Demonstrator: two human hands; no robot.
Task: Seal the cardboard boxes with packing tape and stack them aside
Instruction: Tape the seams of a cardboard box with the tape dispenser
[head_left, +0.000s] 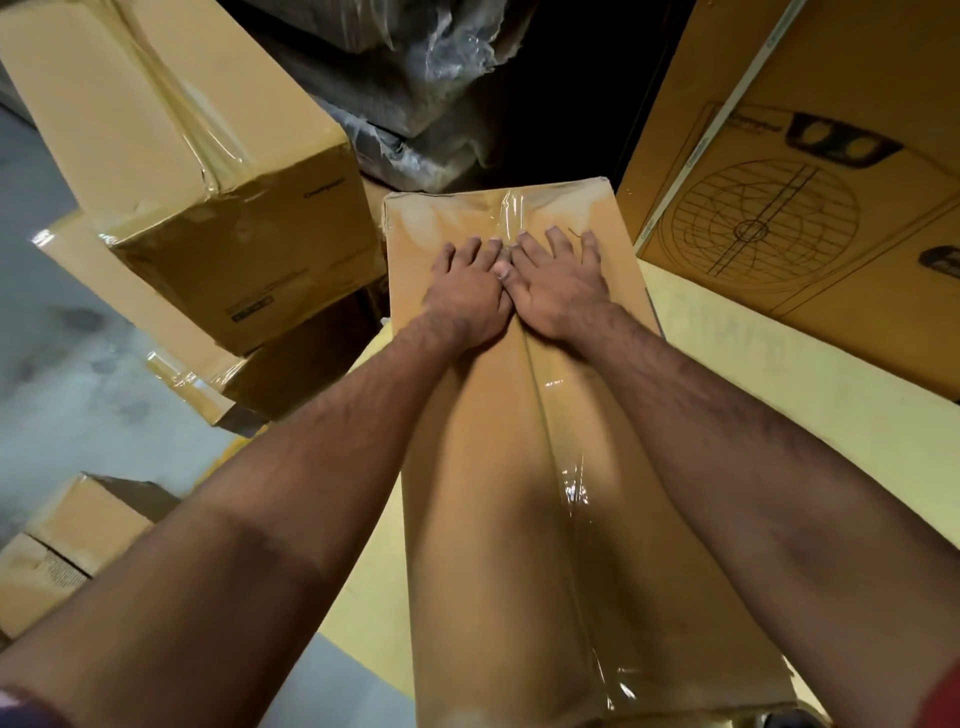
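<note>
Sealing step: left hand (467, 296) and right hand (558, 291), grip released, palms flat pressing clear tape (571, 483) along seam of box (493, 519) in front. Next likely: lift onto taped stack (208, 171) at left.

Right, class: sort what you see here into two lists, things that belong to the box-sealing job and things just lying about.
Part of the job:
box under the hands
tape along its seam
left hand and right hand, pressing flat
taped boxes stacked at left

Lying about:
fan carton
plastic wrap
small box
</note>
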